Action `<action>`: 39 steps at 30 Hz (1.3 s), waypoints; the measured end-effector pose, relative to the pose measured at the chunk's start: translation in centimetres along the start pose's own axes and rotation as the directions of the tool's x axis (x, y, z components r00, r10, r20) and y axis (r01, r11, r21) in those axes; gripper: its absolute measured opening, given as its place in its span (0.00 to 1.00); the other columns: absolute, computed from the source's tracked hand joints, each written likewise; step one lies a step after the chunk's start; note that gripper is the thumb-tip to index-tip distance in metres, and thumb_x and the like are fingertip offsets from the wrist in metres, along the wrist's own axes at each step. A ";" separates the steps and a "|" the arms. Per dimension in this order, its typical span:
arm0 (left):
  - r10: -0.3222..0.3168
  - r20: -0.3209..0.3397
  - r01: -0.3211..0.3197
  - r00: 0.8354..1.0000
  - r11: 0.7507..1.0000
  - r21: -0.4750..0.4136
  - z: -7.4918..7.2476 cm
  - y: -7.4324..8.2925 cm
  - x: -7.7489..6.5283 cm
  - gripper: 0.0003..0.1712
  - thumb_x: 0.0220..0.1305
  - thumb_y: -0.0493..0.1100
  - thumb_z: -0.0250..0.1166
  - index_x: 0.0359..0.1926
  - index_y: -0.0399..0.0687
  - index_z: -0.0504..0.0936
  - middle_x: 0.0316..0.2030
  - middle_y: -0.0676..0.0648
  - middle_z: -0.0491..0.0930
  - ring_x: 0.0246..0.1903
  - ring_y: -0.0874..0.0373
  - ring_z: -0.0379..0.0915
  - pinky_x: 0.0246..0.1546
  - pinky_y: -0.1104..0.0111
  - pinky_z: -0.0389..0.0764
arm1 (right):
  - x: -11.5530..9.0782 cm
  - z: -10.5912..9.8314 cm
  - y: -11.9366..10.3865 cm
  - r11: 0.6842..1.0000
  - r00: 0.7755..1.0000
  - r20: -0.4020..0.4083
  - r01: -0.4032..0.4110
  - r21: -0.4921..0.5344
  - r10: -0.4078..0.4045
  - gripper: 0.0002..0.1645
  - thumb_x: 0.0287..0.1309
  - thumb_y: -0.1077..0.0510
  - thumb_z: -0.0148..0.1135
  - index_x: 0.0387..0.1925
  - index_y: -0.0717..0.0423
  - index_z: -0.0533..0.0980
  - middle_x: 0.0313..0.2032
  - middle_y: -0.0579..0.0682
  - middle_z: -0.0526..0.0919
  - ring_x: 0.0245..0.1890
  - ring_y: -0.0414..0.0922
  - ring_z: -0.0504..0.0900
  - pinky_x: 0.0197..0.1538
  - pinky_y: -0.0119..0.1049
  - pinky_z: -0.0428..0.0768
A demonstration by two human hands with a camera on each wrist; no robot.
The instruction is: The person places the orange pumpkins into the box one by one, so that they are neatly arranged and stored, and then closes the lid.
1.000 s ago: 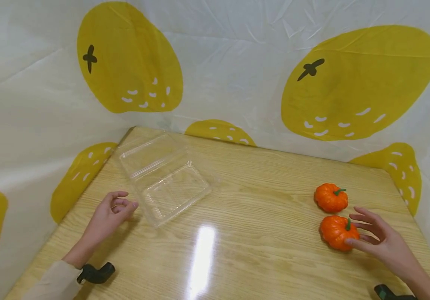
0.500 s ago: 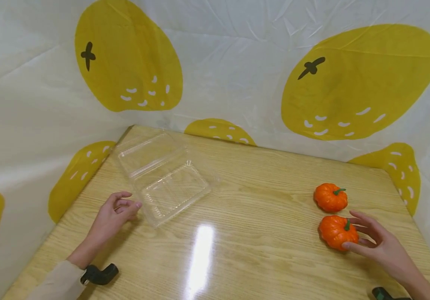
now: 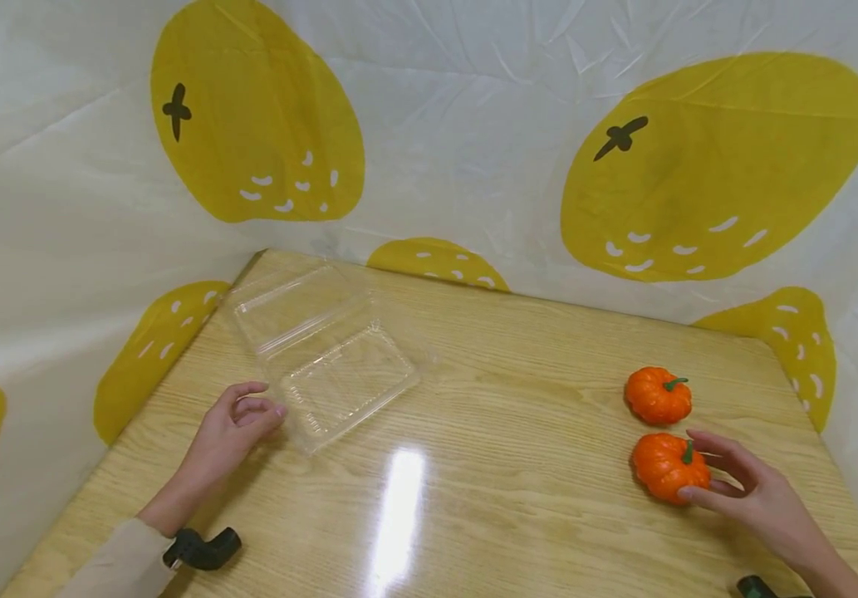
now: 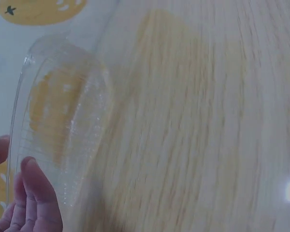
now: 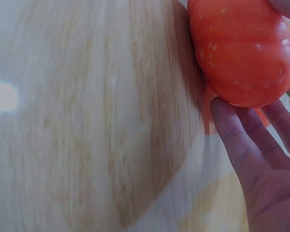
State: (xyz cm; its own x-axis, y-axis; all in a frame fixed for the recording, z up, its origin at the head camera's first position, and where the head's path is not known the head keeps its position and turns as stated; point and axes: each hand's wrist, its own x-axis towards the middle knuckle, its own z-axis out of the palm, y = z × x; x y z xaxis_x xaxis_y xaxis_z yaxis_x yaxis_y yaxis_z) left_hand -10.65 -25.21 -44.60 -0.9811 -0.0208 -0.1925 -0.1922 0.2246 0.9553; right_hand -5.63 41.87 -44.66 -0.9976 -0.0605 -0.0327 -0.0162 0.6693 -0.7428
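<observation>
My right hand (image 3: pixel 753 494) holds the nearer orange toy pumpkin (image 3: pixel 664 469), thumb on its near side and fingers round the far side. In the right wrist view, the fingertips (image 5: pixel 222 108) lie against the pumpkin (image 5: pixel 241 53). A second orange pumpkin (image 3: pixel 657 395) with a green stem sits just behind it. On the left, a clear plastic clamshell box (image 3: pixel 354 378) lies with its lid spread back. My left hand (image 3: pixel 230 428) is at its left edge, fingers loosely bent. In the left wrist view, thumb and fingers stand apart on either side of the rim of the box (image 4: pixel 63 125).
The wooden table (image 3: pixel 503 399) has a bright light reflection at its front middle. A white curtain (image 3: pixel 458 141) printed with yellow fruit rises behind and along both sides. Black wrist mounts (image 3: pixel 204 548) sit on both wrists.
My right hand has moved left and closed in round the nearer pumpkin, which has shifted slightly left. My left hand has edged right to the box's rim.
</observation>
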 end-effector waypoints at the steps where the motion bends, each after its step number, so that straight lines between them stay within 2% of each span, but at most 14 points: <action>1: -0.002 0.002 0.002 1.000 0.999 -0.032 0.0 0.0 0.0 0.39 0.71 0.43 0.67 0.73 0.35 0.57 0.42 0.59 0.80 0.40 0.70 0.83 0.45 0.75 0.87 | 0.0 0.0 0.0 1.000 1.000 -0.001 0.008 0.005 -0.008 0.43 0.61 0.64 0.72 0.75 0.56 0.65 0.58 0.14 0.70 0.53 0.12 0.72 0.46 0.14 0.80; 6: -0.017 0.009 0.018 1.000 0.985 -0.173 0.2 0.1 -0.2 0.37 0.70 0.38 0.67 0.71 0.36 0.57 0.38 0.63 0.81 0.40 0.68 0.84 0.47 0.75 0.88 | -0.2 0.2 -0.5 0.998 0.999 -0.001 0.041 0.042 -0.041 0.42 0.60 0.68 0.71 0.74 0.60 0.66 0.61 0.16 0.70 0.54 0.14 0.73 0.47 0.15 0.81; 14: -0.002 0.014 0.005 1.000 0.972 -0.236 0.5 0.6 -0.9 0.35 0.70 0.36 0.66 0.70 0.37 0.57 0.37 0.61 0.81 0.40 0.67 0.84 0.48 0.74 0.88 | -0.1 0.1 -1.0 0.999 1.000 0.006 -0.024 0.032 0.024 0.40 0.61 0.64 0.72 0.72 0.58 0.67 0.56 0.12 0.69 0.51 0.12 0.72 0.45 0.15 0.81; 18: 0.000 0.030 0.008 1.000 0.964 -0.267 0.6 0.9 -1.2 0.35 0.71 0.36 0.66 0.70 0.37 0.56 0.38 0.60 0.81 0.40 0.66 0.84 0.48 0.74 0.88 | 0.0 0.0 -1.3 0.999 1.000 0.003 -0.007 0.038 0.007 0.40 0.60 0.65 0.72 0.72 0.58 0.68 0.56 0.13 0.70 0.51 0.13 0.74 0.45 0.15 0.81; 27: -0.027 0.069 0.042 0.997 0.971 -0.234 1.0 0.8 -1.4 0.38 0.71 0.35 0.65 0.73 0.37 0.54 0.40 0.59 0.82 0.41 0.64 0.83 0.49 0.71 0.88 | 0.1 0.2 -2.1 0.993 0.995 -0.018 0.094 0.078 -0.093 0.38 0.58 0.71 0.71 0.70 0.63 0.69 0.58 0.18 0.73 0.53 0.17 0.75 0.47 0.17 0.83; 33: -0.048 0.078 0.063 0.996 0.977 -0.203 1.2 0.7 -1.6 0.39 0.70 0.36 0.66 0.74 0.37 0.54 0.43 0.54 0.81 0.42 0.62 0.82 0.49 0.69 0.89 | 0.7 0.7 -2.7 0.992 0.996 -0.021 0.093 0.081 -0.092 0.37 0.58 0.69 0.72 0.68 0.63 0.70 0.58 0.18 0.73 0.54 0.17 0.74 0.47 0.17 0.83; 39: -0.044 0.100 0.060 0.994 0.984 -0.170 1.7 0.8 -1.6 0.39 0.71 0.37 0.64 0.75 0.39 0.53 0.44 0.56 0.79 0.43 0.64 0.82 0.50 0.69 0.89 | 1.2 0.5 -3.5 0.995 0.996 -0.024 0.084 0.058 -0.083 0.37 0.59 0.66 0.73 0.68 0.63 0.70 0.57 0.15 0.72 0.52 0.15 0.74 0.45 0.18 0.83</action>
State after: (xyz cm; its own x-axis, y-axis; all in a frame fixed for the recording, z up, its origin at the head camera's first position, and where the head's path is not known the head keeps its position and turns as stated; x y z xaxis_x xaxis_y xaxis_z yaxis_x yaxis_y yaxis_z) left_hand -9.17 -23.39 -43.91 -0.9644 0.0673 -0.2556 -0.2523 0.0538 0.9661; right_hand -6.72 39.14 -42.44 -0.9941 -0.0985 0.0450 -0.0965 0.6180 -0.7802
